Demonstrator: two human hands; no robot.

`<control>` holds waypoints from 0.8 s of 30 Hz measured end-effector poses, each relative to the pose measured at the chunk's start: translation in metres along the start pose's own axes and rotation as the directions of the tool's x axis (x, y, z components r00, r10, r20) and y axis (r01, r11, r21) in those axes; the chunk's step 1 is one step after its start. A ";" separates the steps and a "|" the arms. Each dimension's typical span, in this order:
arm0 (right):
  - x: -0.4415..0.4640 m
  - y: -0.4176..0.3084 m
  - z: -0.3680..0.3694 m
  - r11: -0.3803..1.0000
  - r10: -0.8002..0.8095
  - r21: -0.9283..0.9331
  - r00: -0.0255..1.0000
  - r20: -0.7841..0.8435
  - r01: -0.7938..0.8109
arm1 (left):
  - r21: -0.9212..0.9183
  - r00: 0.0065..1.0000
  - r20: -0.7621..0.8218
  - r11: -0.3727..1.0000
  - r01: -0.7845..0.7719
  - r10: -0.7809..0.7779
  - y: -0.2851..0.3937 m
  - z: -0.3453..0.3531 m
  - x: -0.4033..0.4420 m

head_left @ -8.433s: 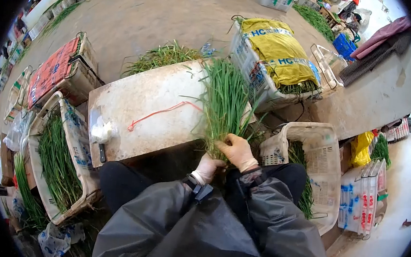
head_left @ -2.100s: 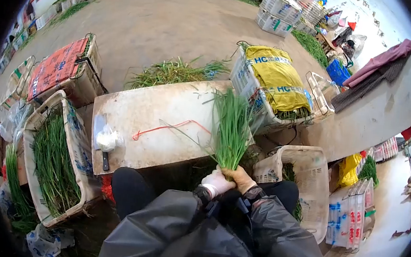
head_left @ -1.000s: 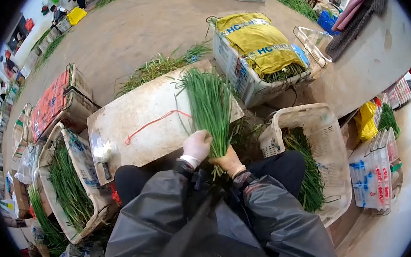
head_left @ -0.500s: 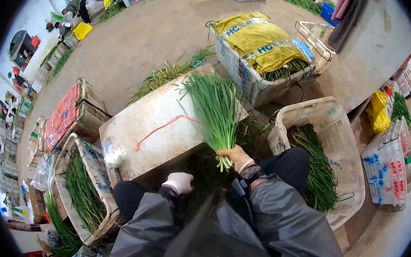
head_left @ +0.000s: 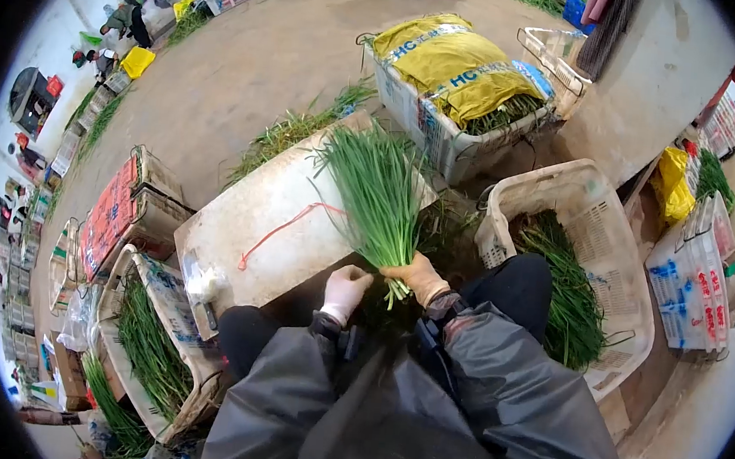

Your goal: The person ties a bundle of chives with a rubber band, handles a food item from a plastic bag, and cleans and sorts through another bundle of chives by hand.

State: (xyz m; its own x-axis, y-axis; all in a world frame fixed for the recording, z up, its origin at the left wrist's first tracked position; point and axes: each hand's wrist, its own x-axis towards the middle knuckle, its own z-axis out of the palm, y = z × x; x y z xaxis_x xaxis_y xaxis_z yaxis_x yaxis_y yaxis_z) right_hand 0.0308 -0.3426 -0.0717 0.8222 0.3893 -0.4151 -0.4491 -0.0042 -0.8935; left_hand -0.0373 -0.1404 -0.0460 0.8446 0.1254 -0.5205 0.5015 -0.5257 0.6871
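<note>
My right hand (head_left: 420, 278), in a tan glove, grips a bunch of green chives (head_left: 375, 191) by its pale stem ends. The leaves fan up and away over the right part of a whitish board (head_left: 274, 213). A thin red tie (head_left: 285, 233) lies curved across the board, one end passing by the leaves. Just left of the stems is my left hand (head_left: 347, 292), in a pale glove, with its fingers curled together. Whatever they may pinch is too small or hidden to make out.
Crates of chives stand on both sides: one on the left (head_left: 188, 371), another on the right (head_left: 634, 354). Ahead is a crate (head_left: 439, 140) under a yellow sack (head_left: 458, 68). Loose leaves (head_left: 275, 145) lie beyond the board. People sit far left.
My left hand has risen from below the board's edge and come closer to the stems. The right hand still holds the chives, nearly in the same place.
</note>
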 end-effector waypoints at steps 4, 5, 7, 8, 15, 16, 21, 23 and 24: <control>-0.013 -0.017 0.013 0.984 -0.156 0.099 0.986 0.060 0.150 | -0.850 0.938 0.345 0.412 0.327 -0.032 0.010 0.011 -0.007; -0.009 -0.013 0.012 0.989 -0.148 0.001 0.986 0.071 0.148 | -0.858 0.932 0.362 0.395 0.327 0.015 0.009 0.013 -0.007; 0.000 -0.004 0.011 0.993 -0.116 -0.016 0.993 0.033 0.116 | -0.895 0.943 0.333 0.326 0.306 0.028 0.024 0.015 -0.017; 0.004 0.001 0.010 0.995 -0.100 -0.024 0.995 0.013 0.100 | -0.901 0.953 0.300 0.335 0.275 0.024 0.022 0.015 -0.015; -0.006 -0.033 0.008 0.993 -0.110 0.033 0.994 -0.015 0.110 | -0.963 0.961 0.247 0.145 0.228 0.127 -0.008 0.021 0.010; -0.006 -0.038 0.007 0.995 -0.096 -0.009 0.992 -0.082 0.096 | -0.960 0.961 0.262 0.127 0.250 0.087 -0.014 0.020 0.012; 0.027 -0.014 -0.010 0.954 -0.072 -0.300 0.977 -0.202 0.008 | -0.954 0.961 0.274 0.109 0.278 -0.047 -0.014 0.015 0.005; 0.026 -0.024 -0.009 0.957 -0.136 -0.279 0.976 -0.172 0.084 | -0.954 0.959 0.277 0.099 0.282 -0.061 -0.009 0.014 0.003; 0.019 -0.041 -0.005 0.956 -0.191 -0.252 0.972 -0.136 0.153 | -0.954 0.957 0.289 0.073 0.291 -0.038 -0.013 0.014 0.005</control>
State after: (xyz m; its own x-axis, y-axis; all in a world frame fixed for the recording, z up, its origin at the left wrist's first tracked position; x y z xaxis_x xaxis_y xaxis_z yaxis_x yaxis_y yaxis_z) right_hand 0.0666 -0.3397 -0.0438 0.9328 0.2539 -0.2560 -0.2155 -0.1766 -0.9604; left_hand -0.0419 -0.1445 -0.0648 0.7350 -0.1031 -0.6702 0.4612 0.8005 0.3826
